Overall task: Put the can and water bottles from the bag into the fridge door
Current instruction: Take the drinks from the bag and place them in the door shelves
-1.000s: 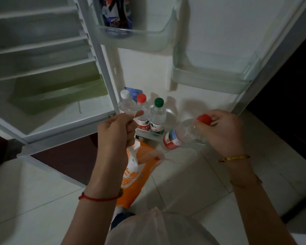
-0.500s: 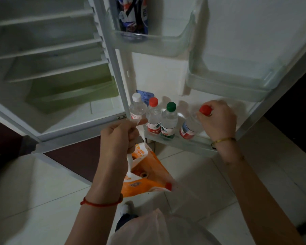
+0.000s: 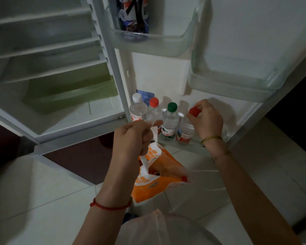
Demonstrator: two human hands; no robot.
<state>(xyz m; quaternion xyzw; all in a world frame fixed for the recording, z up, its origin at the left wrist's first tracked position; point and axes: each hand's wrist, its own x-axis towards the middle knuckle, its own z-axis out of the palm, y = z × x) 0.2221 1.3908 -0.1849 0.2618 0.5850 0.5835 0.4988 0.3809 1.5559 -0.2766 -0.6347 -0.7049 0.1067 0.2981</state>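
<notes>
The can (image 3: 133,16) stands in the upper door bin (image 3: 166,45); its top is cut off by the frame edge and its blue, white and black print cannot be read. Four water bottles stand in a row on the bottom door shelf (image 3: 193,145): a white-capped bottle (image 3: 137,110), a red-capped bottle (image 3: 154,110) partly hidden behind the left hand (image 3: 131,138), a green-capped bottle (image 3: 170,121) and a second red-capped bottle (image 3: 185,128). Their labels are red and white or green and white; the lettering is too small and blurred to make out. A blue sticker (image 3: 146,95) on the door behind them is likewise illegible.

The right hand (image 3: 206,121) reaches forward to the shelf, wrist bent down, its fingers (image 3: 194,114) closed on the cap of the second red-capped bottle, which stands upright. The left hand is raised in a fist, its fingers gripping the white handle strip of the orange bag (image 3: 154,186), which hangs open above the floor tiles (image 3: 42,200). The bag's white print is creased and unreadable; its contents cannot be made out. The second bin (image 3: 237,85), to the right, is translucent.
</notes>
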